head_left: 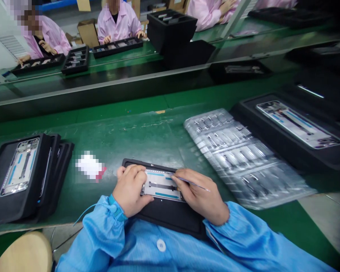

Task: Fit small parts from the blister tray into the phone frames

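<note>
Head view, from over a blue-sleeved person's shoulders: a flat black foam tray point(170, 217) lies at the near edge of the matte green table point(147, 136). A slim rectangular phone frame point(161, 185), pale metal with blue strips and a dark flex ribbon, is seated in the tray. The left hand point(130, 189) is curled over the frame's left end, fingers bent down and pressing on it. The right hand point(200, 196) is closed in a pen grip around a thin tool point(192, 183), whose tip touches the frame's right end. Left of the foam tray stands a stack of black trays point(45, 177), the top one carrying a similar frame. To the foam tray's right lies a glossy clear blister sheet point(243, 158) of small parts in ribbed rows.
</note>
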Demonstrator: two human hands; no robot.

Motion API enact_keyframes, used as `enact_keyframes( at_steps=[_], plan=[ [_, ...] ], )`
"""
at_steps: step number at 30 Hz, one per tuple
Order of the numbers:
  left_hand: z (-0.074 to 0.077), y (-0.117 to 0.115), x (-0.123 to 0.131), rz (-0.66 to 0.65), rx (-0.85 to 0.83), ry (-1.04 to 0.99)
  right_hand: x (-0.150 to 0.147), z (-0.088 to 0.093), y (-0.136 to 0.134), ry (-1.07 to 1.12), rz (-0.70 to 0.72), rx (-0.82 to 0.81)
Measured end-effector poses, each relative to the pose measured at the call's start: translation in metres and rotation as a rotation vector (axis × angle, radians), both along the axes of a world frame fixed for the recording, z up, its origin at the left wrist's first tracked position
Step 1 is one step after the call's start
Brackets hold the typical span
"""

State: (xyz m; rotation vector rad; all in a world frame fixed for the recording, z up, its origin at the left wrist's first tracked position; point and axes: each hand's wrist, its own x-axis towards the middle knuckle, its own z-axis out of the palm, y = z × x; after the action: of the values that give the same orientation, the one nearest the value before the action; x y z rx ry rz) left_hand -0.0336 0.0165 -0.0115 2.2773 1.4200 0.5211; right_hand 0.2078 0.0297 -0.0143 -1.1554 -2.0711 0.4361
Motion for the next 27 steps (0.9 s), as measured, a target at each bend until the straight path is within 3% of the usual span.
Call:
enact_keyframes(
  at_steps=[10,19,27],
  plan=[
    [-0.001,-0.001,-0.001,-0.033,0.007,0.014,0.002,0.004,0.005,0.035,0.003,-0.047],
    [-0.004,0.000,-0.002,-0.062,0.022,-0.008,0.004,0.001,0.001,0.031,0.049,0.015],
    [0.000,-0.005,-0.002,-0.079,0.106,-0.014,0.024,0.019,-0.014,0.164,-0.034,0.061]
  ],
)
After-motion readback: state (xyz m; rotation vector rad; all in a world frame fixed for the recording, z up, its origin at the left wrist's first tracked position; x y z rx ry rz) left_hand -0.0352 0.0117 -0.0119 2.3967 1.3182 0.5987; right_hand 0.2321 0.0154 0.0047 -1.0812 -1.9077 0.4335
